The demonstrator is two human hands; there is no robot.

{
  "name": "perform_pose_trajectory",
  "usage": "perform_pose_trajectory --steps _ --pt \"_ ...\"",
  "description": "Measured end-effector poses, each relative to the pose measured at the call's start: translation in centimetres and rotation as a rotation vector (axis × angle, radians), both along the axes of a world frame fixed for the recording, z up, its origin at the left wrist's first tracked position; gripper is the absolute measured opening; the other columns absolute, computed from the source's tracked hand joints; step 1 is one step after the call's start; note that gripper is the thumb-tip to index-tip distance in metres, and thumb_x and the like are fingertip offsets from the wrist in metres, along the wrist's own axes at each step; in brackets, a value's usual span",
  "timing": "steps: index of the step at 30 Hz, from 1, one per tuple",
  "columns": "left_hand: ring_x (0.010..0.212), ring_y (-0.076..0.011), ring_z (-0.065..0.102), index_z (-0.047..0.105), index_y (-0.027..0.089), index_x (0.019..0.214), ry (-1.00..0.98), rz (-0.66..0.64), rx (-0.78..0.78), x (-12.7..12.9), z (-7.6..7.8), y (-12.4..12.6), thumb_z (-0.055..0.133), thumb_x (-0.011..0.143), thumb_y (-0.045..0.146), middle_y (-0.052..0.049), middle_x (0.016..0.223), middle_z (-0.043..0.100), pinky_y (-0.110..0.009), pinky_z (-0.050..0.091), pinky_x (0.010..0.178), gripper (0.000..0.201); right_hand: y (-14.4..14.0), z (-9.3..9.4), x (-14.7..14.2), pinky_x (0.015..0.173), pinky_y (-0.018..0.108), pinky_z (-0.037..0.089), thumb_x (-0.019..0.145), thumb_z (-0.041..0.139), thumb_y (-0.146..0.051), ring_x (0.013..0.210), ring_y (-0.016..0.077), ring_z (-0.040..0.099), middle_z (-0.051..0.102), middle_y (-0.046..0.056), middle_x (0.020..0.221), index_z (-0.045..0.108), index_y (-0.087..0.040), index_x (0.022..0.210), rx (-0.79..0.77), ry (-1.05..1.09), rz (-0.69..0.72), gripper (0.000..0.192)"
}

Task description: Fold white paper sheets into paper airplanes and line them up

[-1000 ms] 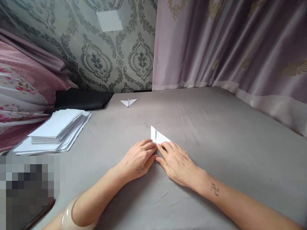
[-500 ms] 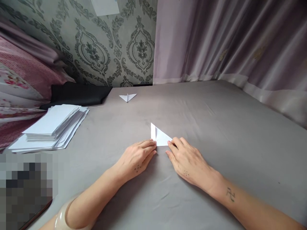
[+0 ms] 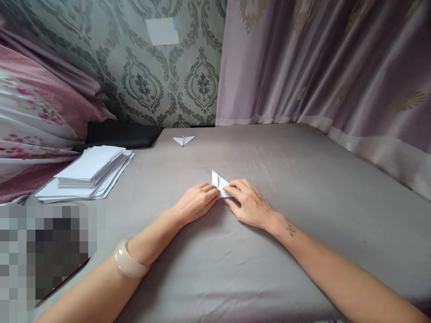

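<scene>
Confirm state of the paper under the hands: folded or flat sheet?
Folded. The paper shows a small triangular shape with one flap standing up, pressed on the grey sheet by the left hand and right hand.

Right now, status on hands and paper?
Left hand and right hand both pressing the folded white paper on the grey sheet. Nothing in the way.
</scene>
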State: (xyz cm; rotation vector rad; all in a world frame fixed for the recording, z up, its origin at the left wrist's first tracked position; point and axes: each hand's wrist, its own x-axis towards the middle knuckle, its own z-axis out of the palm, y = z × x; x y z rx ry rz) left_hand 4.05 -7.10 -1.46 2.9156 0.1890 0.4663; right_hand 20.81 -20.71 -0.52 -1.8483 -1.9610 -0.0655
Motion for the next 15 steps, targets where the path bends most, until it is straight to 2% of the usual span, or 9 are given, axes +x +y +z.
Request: perform_pose_trajectory --steps 3,6,9,12,15 --pt "0.086 -0.0212 0.062 0.059 0.015 0.101 -0.019 0.006 0.027 0.0 -0.1 -0.2 0.031 0.1 0.026 -0.01 0.093 0.068 -0.034 0.046 0.08 0.03 1.2 -0.1 -0.4 0.084 0.033 0.042 0.089 0.053 -0.023 0.095 0.0201 0.051 0.061 0.006 0.101 0.063 -0.021 0.111 -0.046 0.003 0.071 0.024" --pt "0.082 -0.0204 0.062 0.059 0.017 0.101 -0.063 0.059 -0.124 -0.1 0.1 -0.1 0.034 0.099 0.027 -0.008 0.09 0.068 -0.034 0.046 0.079 0.027 2.4 0.4 -0.6 0.08 0.033 0.041 0.092 0.048 -0.023 0.087 0.0192 0.052 0.062 0.007 0.091 0.068 -0.018 0.097 -0.094 -0.062 0.082 0.021" --pt "0.086 -0.0184 0.062 0.062 0.019 0.098 -0.194 0.13 -0.526 -0.5 1.3 -0.3 0.047 0.094 0.032 -0.005 0.093 0.069 -0.031 0.046 0.082 0.02 2.8 2.2 -0.7 0.071 0.03 0.038 0.093 0.044 -0.024 0.078 0.0161 0.052 0.061 0.005 0.083 0.068 -0.018 0.082 -0.141 0.074 0.045 0.027" --pt "0.094 -0.0193 0.061 0.065 0.017 0.099 -0.297 0.162 -0.999 -1.3 3.0 -0.9 0.062 0.085 0.04 -0.006 0.099 0.068 -0.029 0.047 0.083 0.026 2.1 4.5 -0.8 0.061 0.026 0.036 0.091 0.049 -0.038 0.066 0.0118 0.048 0.058 0.001 0.075 0.066 -0.018 0.073 -0.245 0.477 0.025 0.031" --pt "0.088 -0.0183 0.061 0.068 0.016 0.094 -0.288 0.138 -1.303 -2.0 4.4 -1.9 0.069 0.08 0.04 -0.006 0.094 0.068 -0.029 0.047 0.081 0.027 1.0 6.2 -0.7 0.059 0.025 0.036 0.085 0.056 -0.046 0.063 0.0112 0.047 0.057 0.0 0.069 0.068 -0.017 0.076 -0.399 0.841 0.049 0.033"
